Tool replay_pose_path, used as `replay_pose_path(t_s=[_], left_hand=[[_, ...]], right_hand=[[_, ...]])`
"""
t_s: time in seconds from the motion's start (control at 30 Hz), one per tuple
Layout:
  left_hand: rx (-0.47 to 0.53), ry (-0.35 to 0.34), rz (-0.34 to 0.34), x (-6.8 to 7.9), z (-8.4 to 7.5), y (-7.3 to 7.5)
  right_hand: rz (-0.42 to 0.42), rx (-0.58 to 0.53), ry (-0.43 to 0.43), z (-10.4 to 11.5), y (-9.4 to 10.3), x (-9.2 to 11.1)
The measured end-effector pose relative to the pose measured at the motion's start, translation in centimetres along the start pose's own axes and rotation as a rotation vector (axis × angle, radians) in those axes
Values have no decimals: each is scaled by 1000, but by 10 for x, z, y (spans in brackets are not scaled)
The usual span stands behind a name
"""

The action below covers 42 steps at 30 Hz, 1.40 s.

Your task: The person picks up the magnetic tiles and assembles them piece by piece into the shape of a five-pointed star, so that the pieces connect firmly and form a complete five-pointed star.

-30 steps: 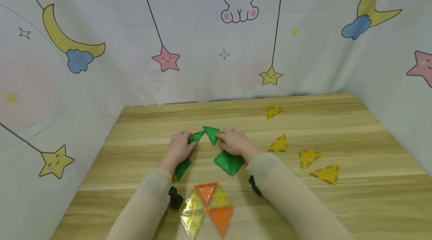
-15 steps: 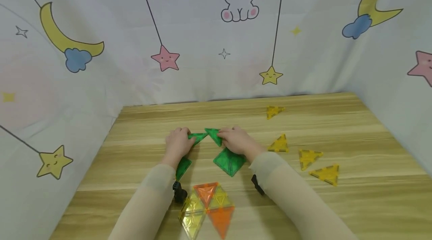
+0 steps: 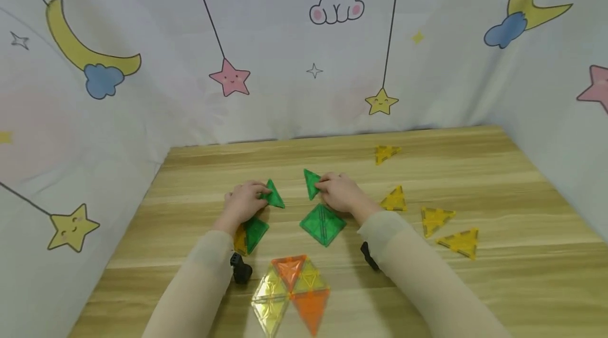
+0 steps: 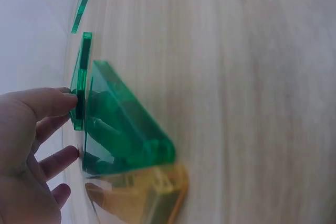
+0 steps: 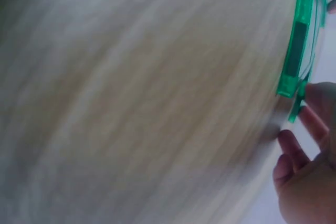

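Note:
In the head view my left hand (image 3: 244, 202) pinches a green triangular magnetic tile (image 3: 274, 195) between thumb and fingers. The left wrist view has this tile (image 4: 81, 80) seen nearly edge-on. My right hand (image 3: 339, 191) pinches a second green triangular magnetic tile (image 3: 311, 184), with a gap between the two held tiles. Two more green triangles lie edge to edge as a diamond (image 3: 323, 225), just in front of the right hand. Below the left hand, a green triangle (image 3: 256, 234) lies against an amber tile (image 3: 240, 240), which the wrist partly covers.
Nearest me on the wood-grain table (image 3: 199, 169) lies a joined group of yellow tiles (image 3: 271, 311) and orange tiles (image 3: 311, 309). Several loose amber triangles (image 3: 459, 243) are scattered to the right. A printed cloth (image 3: 285, 105) stands behind the table and along its sides.
Both hands have drawn apart, carrying their green triangles away from each other. Each held tile has turned, and the gap between them has widened. The diamond stays put.

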State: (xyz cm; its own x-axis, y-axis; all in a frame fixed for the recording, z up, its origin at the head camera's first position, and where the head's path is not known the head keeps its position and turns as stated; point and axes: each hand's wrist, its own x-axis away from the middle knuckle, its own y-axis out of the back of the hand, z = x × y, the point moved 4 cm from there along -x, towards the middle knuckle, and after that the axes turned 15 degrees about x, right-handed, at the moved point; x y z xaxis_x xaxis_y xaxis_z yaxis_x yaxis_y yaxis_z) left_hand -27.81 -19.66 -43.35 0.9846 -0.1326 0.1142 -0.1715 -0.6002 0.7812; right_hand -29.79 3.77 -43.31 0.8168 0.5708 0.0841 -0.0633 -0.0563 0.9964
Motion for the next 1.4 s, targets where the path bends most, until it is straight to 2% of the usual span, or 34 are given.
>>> replay_pose_path(t_s=[0.2,0.4,0.57,0.83,1.2,1.4], left_hand=[[40,-9,20,0,-9,-2],[19,-4,4,-1,-14,-5],[11,3,21,-4,-15,-10],[-4,1,0,-6,-14,-11],[11,-22,13,-1,-17,-15],[-1,-22,3,-1,-15,-18]], right_hand=[[4,-8,10,3,2,0],[11,-99,61,12,3,-2],[24,-115,96,23,4,-4],[43,-108,112,34,6,-7],[53,-87,144,40,3,-10],[69,-161,159,37,0,-12]])
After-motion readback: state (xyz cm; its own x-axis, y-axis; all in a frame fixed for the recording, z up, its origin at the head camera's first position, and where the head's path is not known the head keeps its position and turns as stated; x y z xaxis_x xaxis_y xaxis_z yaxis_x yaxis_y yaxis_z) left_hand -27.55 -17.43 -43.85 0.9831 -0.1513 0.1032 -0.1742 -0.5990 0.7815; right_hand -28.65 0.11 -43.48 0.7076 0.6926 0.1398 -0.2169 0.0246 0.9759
